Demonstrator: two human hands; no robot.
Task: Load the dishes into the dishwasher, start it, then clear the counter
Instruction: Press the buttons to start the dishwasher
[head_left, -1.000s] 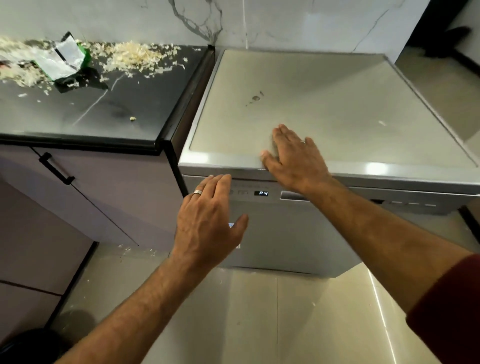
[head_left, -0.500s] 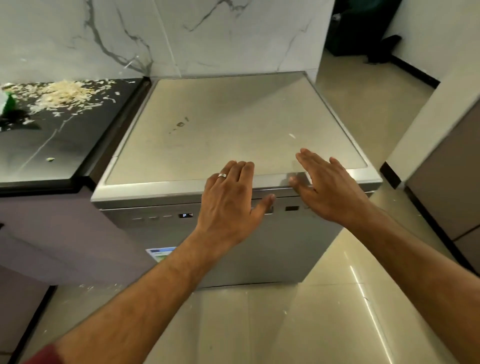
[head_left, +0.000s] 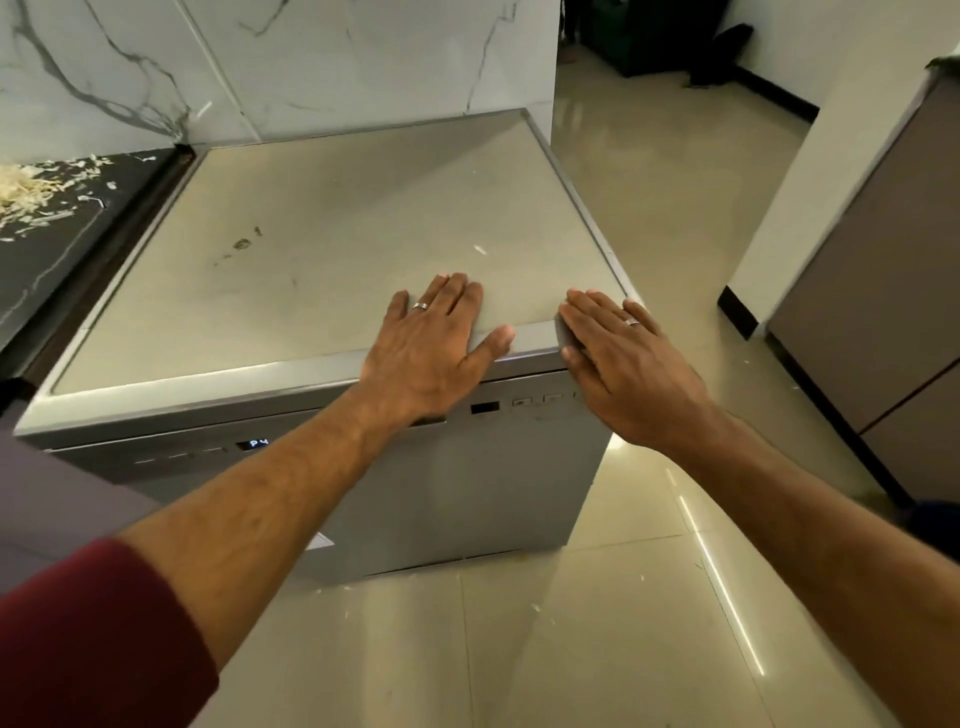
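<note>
- The dishwasher (head_left: 322, 291) stood against a white marble wall (head_left: 291, 62), its door closed and its grey top bare but for a few small marks
- Its front display (head_left: 258, 443) read P4
- Left of the dishwasher, touching its side, lay the black counter (head_left: 57, 244), strewn with pale shavings (head_left: 26, 187)
- The left hand (head_left: 431, 348) rested flat on the dishwasher's top near the front edge, fingers straight, holding nothing
- The right hand (head_left: 618, 358) lay open over the dishwasher's front right corner, fingers straight and together
- Right of the dishwasher spread glossy beige floor tiles (head_left: 675, 218), with a brown cabinet (head_left: 878, 291) well apart, leaving a wide passage between
</note>
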